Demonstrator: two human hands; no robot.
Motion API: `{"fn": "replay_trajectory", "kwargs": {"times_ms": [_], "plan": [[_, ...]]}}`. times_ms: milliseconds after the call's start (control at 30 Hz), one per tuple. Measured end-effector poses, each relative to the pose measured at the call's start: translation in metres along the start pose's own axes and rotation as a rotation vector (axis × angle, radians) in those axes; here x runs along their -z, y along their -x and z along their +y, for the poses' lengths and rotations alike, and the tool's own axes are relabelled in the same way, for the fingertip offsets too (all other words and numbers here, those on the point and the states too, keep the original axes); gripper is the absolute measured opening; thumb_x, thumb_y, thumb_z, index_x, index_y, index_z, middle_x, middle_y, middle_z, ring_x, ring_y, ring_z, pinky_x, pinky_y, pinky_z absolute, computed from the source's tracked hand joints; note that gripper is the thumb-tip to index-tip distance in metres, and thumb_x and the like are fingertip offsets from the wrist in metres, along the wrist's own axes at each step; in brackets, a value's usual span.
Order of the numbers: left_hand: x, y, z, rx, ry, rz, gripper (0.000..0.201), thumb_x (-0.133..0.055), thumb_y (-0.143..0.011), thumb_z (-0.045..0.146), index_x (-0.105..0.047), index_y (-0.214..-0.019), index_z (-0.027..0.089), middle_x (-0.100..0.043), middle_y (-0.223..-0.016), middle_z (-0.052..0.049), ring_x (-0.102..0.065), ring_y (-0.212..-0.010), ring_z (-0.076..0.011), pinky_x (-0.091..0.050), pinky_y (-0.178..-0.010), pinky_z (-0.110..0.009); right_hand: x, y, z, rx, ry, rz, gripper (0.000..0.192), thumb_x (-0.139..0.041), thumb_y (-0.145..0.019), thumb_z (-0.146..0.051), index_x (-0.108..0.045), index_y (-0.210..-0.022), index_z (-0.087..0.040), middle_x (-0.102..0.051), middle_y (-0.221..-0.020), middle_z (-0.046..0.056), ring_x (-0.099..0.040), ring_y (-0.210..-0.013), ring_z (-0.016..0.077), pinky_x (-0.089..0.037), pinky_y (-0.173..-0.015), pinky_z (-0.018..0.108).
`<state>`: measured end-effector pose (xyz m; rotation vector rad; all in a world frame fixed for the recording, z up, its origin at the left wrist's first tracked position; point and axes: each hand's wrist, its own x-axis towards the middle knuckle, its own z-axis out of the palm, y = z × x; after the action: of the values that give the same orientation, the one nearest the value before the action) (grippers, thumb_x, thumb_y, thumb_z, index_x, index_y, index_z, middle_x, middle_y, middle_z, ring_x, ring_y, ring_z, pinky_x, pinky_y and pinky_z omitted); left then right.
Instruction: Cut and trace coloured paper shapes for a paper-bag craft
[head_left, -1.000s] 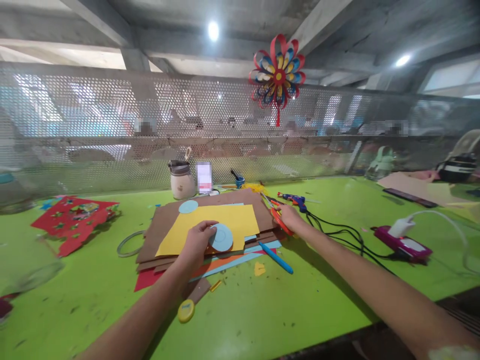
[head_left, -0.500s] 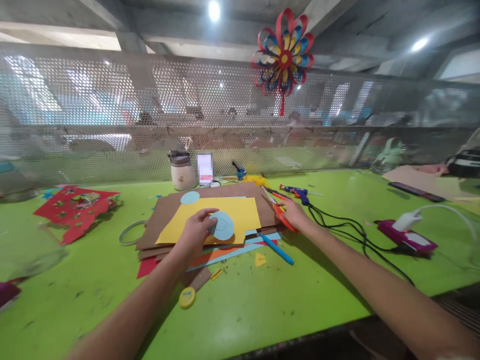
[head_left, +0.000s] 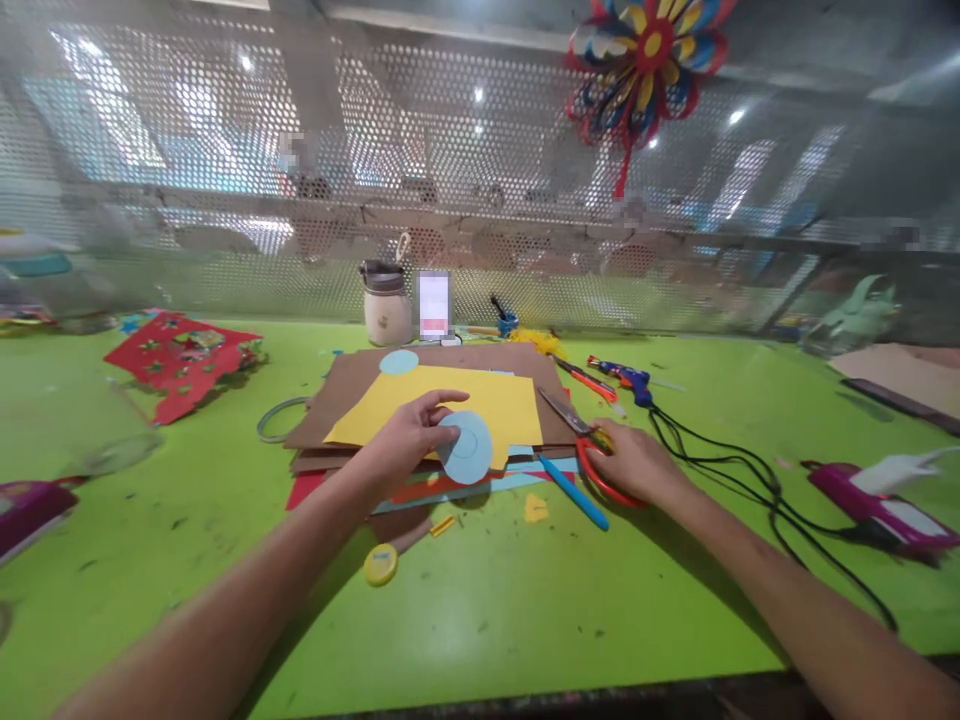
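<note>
In my left hand (head_left: 421,430) a light blue paper disc (head_left: 466,450) is pinched between thumb and fingers; a smaller circle is drawn at its middle. It hovers over a yellow sheet (head_left: 465,385), which lies on a stack of brown sheets (head_left: 315,420). My right hand (head_left: 626,455) is closed on red-handled scissors (head_left: 571,415), whose blades point up and left towards the stack. Another light blue disc (head_left: 399,362) rests on the far left of the stack. Just left of the scissors' handles lies a blue pen (head_left: 574,492).
Beyond the right hand are a utility knife (head_left: 591,380), a glue gun (head_left: 626,378) with black cords and a purple power strip (head_left: 877,505). A jar (head_left: 387,305) and a lit phone (head_left: 434,303) stand behind the stack. Red cut paper (head_left: 180,365) sits left; a yellow tape roll (head_left: 381,565) lies in front.
My right hand has drawn the scissors nearer and away from the knife, with the blades now plainly visible. The left hand still pinches the blue disc. The camera view has tilted down and turned left.
</note>
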<state>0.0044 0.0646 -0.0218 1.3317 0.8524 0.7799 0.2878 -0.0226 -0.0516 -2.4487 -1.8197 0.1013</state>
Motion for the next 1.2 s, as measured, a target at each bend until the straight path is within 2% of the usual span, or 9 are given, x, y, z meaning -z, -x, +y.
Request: {"fn": "replay_trajectory", "kwargs": {"times_ms": [267,433,567,633,767,900,1033,1100,1200], "plan": [[-0.002,0.003,0.001,0.078,-0.046,-0.071,0.047,-0.064,-0.066,0.022,-0.059,-0.112,0.020,-0.059,-0.074,-0.001,-0.059,-0.063,-0.0165,-0.041,-0.054,-0.026,0.005,0.007,0.008,0.060,0.117,-0.018,0.042,-0.052,-0.083,-0.044,-0.060,-0.119,-0.022,-0.067,-0.099,0.017,-0.064,-0.087,0.0344,-0.041,-0.068,0.037],[-0.005,0.008,0.005,0.081,-0.083,-0.131,0.043,-0.059,-0.073,0.020,-0.056,-0.116,0.020,-0.060,-0.079,-0.001,-0.058,-0.067,-0.0155,-0.041,-0.058,-0.026,0.017,0.013,0.004,0.096,0.075,0.068,0.039,-0.051,-0.086,-0.040,-0.061,-0.118,-0.021,-0.063,-0.110,0.015,-0.060,-0.099,0.0314,-0.044,-0.076,0.038],[-0.009,0.012,0.009,0.050,-0.126,-0.171,0.042,-0.056,-0.078,0.022,-0.053,-0.120,0.020,-0.058,-0.079,0.000,-0.055,-0.067,-0.0140,-0.040,-0.058,-0.025,0.031,0.018,-0.015,0.282,-0.353,0.093,0.027,-0.052,-0.087,-0.035,-0.068,-0.103,-0.020,-0.068,-0.097,0.006,-0.062,-0.080,0.0192,-0.047,-0.073,0.030],[-0.011,0.014,0.011,0.026,-0.144,-0.163,0.041,-0.055,-0.078,0.022,-0.053,-0.119,0.020,-0.056,-0.080,0.000,-0.054,-0.067,-0.0131,-0.040,-0.059,-0.025,0.034,0.019,-0.033,0.388,-0.647,-0.021,0.023,-0.055,-0.085,-0.034,-0.070,-0.094,-0.019,-0.070,-0.092,0.005,-0.062,-0.077,0.0179,-0.047,-0.070,0.029],[-0.013,0.017,0.011,-0.018,-0.151,-0.158,0.042,-0.056,-0.078,0.023,-0.054,-0.119,0.018,-0.056,-0.083,0.000,-0.053,-0.068,-0.0135,-0.040,-0.060,-0.026,0.030,0.018,-0.073,0.380,-1.054,-0.288,0.018,-0.063,-0.079,-0.031,-0.070,-0.080,-0.015,-0.068,-0.073,0.003,-0.057,-0.065,0.0149,-0.043,-0.060,0.027],[-0.011,0.016,0.006,-0.041,-0.155,-0.180,0.042,-0.057,-0.079,0.025,-0.053,-0.120,0.019,-0.058,-0.082,-0.002,-0.055,-0.070,-0.0151,-0.043,-0.064,-0.029,0.019,0.016,-0.097,0.357,-1.199,-0.374,0.021,-0.067,-0.074,-0.035,-0.063,-0.067,-0.015,-0.060,-0.058,-0.001,-0.048,-0.051,0.0100,-0.037,-0.050,0.024],[-0.010,0.014,0.001,-0.003,-0.059,-0.147,0.040,-0.061,-0.080,0.034,-0.054,-0.117,0.021,-0.060,-0.092,-0.003,-0.058,-0.078,-0.0169,-0.046,-0.068,-0.030,0.014,0.016,-0.098,0.305,-1.302,-0.352,0.027,-0.066,-0.072,-0.040,-0.059,-0.066,-0.016,-0.058,-0.055,-0.002,-0.047,-0.048,0.0088,-0.037,-0.048,0.024],[-0.011,0.012,0.000,0.014,-0.021,-0.114,0.036,-0.061,-0.080,0.038,-0.057,-0.110,0.019,-0.061,-0.093,-0.003,-0.058,-0.081,-0.0165,-0.046,-0.072,-0.030,0.013,0.016,-0.094,0.276,-1.336,-0.321,0.028,-0.066,-0.072,-0.042,-0.058,-0.067,-0.016,-0.059,-0.057,-0.002,-0.048,-0.048,0.0087,-0.036,-0.048,0.023],[-0.012,0.011,0.000,0.020,-0.045,-0.090,0.027,-0.061,-0.080,0.041,-0.060,-0.089,0.015,-0.060,-0.078,-0.002,-0.055,-0.072,-0.0138,-0.044,-0.067,-0.027,0.011,0.014,-0.089,0.251,-1.367,-0.283,0.030,-0.067,-0.071,-0.044,-0.059,-0.068,-0.016,-0.060,-0.058,-0.001,-0.048,-0.048,0.0087,-0.036,-0.047,0.023]]}}
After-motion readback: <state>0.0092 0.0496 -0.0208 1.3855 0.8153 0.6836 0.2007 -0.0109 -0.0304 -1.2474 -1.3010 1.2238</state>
